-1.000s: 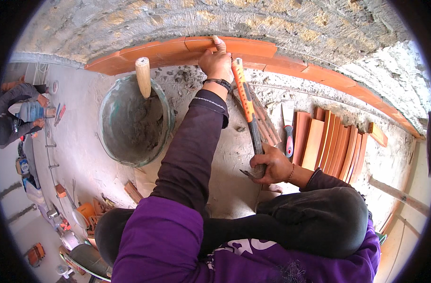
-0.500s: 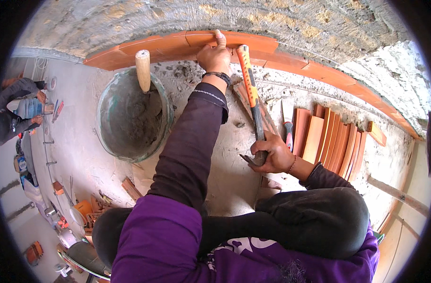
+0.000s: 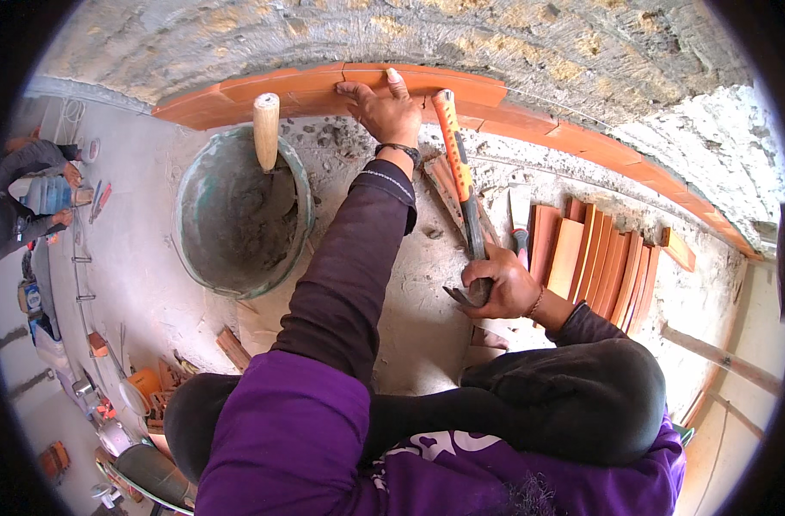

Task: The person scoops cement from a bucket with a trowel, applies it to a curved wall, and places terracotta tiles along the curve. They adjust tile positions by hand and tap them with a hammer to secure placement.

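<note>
My left hand (image 3: 387, 113) lies against the face of the orange tiles (image 3: 306, 84) set along the foot of the rough wall, its fingers spread and the thumb raised to the top edge. In my right hand (image 3: 506, 282) is a claw hammer (image 3: 458, 159), gripped close to its dark metal head. Its orange and black handle points away from me, and the handle's end stands near the tile row. Just left of my left forearm is a round bucket (image 3: 184, 225) with grey mortar (image 3: 246, 215) inside, and a tool's wooden handle (image 3: 266, 133) sticks up from it.
Loose orange tiles (image 3: 594, 258) stand in a row at the right, with a trowel (image 3: 520, 219) beside them. Tile strips (image 3: 448, 185) lie behind the hammer. At far left another person (image 3: 31, 193) works near a water bottle (image 3: 49, 196). Tools and tile scraps litter the lower left.
My left hand has slid slightly down, and its fingers have spread out flat across the tiles. The right hand still grips the hammer in nearly the same place.
</note>
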Available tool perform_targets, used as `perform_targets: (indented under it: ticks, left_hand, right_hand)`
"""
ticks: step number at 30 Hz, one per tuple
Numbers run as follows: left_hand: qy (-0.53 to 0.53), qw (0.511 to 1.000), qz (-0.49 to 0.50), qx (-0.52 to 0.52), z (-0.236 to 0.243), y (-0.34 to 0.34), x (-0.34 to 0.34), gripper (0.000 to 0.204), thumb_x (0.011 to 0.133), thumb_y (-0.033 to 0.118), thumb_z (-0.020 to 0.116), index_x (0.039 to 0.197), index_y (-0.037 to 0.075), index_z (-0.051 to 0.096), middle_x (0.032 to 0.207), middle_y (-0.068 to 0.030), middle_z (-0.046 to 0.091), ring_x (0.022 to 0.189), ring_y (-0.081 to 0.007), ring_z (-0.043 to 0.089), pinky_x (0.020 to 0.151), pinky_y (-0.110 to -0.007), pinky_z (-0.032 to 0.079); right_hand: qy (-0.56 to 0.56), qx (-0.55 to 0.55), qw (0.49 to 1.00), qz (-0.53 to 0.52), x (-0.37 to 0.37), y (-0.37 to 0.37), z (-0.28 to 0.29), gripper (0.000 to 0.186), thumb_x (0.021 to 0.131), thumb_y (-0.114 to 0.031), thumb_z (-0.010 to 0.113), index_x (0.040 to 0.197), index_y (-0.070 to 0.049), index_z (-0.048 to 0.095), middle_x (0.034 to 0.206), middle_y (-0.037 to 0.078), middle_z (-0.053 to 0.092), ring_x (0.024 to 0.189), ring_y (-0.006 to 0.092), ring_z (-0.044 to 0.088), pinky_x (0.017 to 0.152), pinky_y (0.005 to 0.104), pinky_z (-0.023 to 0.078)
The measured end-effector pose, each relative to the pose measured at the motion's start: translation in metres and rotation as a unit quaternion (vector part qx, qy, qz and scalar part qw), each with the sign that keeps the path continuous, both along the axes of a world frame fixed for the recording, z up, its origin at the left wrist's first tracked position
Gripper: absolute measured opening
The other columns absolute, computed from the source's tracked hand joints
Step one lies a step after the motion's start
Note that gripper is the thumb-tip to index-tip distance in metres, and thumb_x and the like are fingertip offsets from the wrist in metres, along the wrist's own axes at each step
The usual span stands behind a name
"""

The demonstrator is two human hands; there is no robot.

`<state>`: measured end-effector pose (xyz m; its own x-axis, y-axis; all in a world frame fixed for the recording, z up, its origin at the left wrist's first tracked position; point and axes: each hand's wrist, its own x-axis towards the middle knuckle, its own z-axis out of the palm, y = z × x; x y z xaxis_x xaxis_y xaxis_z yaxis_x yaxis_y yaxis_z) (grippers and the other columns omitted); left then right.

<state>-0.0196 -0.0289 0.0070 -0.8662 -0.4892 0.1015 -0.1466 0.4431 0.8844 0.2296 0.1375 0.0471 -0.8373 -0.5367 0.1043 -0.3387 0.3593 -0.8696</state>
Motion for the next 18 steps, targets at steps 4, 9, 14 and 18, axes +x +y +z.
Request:
perform_targets:
  ticks: [4,9,14,18]
  left_hand:
    - [-0.029,1.000,-0.011,-0.002,0.002,0.003,0.003,0.097,0.097,0.053,0.046,0.150,-0.009,-0.006,0.156,-0.0336,0.007,0.144,-0.0517,0.011,0.120,-0.052,0.011]
    - [-0.045,0.998,-0.013,0.030,0.005,0.005,0.000,0.095,0.099,0.047,0.047,0.149,-0.008,-0.012,0.157,-0.0337,0.002,0.143,-0.0544,0.010,0.119,-0.056,0.011]
    - [-0.064,0.997,-0.019,0.045,0.005,0.006,-0.001,0.093,0.099,0.045,0.047,0.149,-0.007,-0.011,0.157,-0.0330,0.000,0.143,-0.0543,0.011,0.118,-0.057,0.014]
    - [-0.070,0.997,-0.015,0.035,0.007,0.002,-0.001,0.093,0.099,0.046,0.046,0.149,-0.007,-0.011,0.158,-0.0316,0.000,0.143,-0.0540,0.012,0.117,-0.058,0.015]
  right_hand:
    - [-0.022,0.030,0.999,0.016,-0.003,-0.002,0.014,0.034,0.057,-0.017,0.087,0.080,-0.010,0.064,0.080,0.013,0.056,0.075,0.0328,0.057,0.063,0.0414,0.044]
    - [-0.024,0.017,0.999,-0.015,0.005,-0.001,0.008,0.033,0.058,-0.020,0.087,0.081,-0.012,0.065,0.078,0.014,0.053,0.075,0.0331,0.057,0.061,0.0412,0.043]
    - [-0.029,0.043,0.999,-0.013,0.009,-0.001,0.009,0.033,0.058,-0.019,0.086,0.080,-0.012,0.064,0.078,0.012,0.053,0.072,0.0330,0.057,0.061,0.0412,0.043]
    - [-0.007,-0.007,1.000,-0.014,-0.001,-0.002,0.011,0.031,0.059,-0.018,0.086,0.080,-0.011,0.064,0.078,0.012,0.054,0.071,0.0325,0.057,0.061,0.0406,0.044]
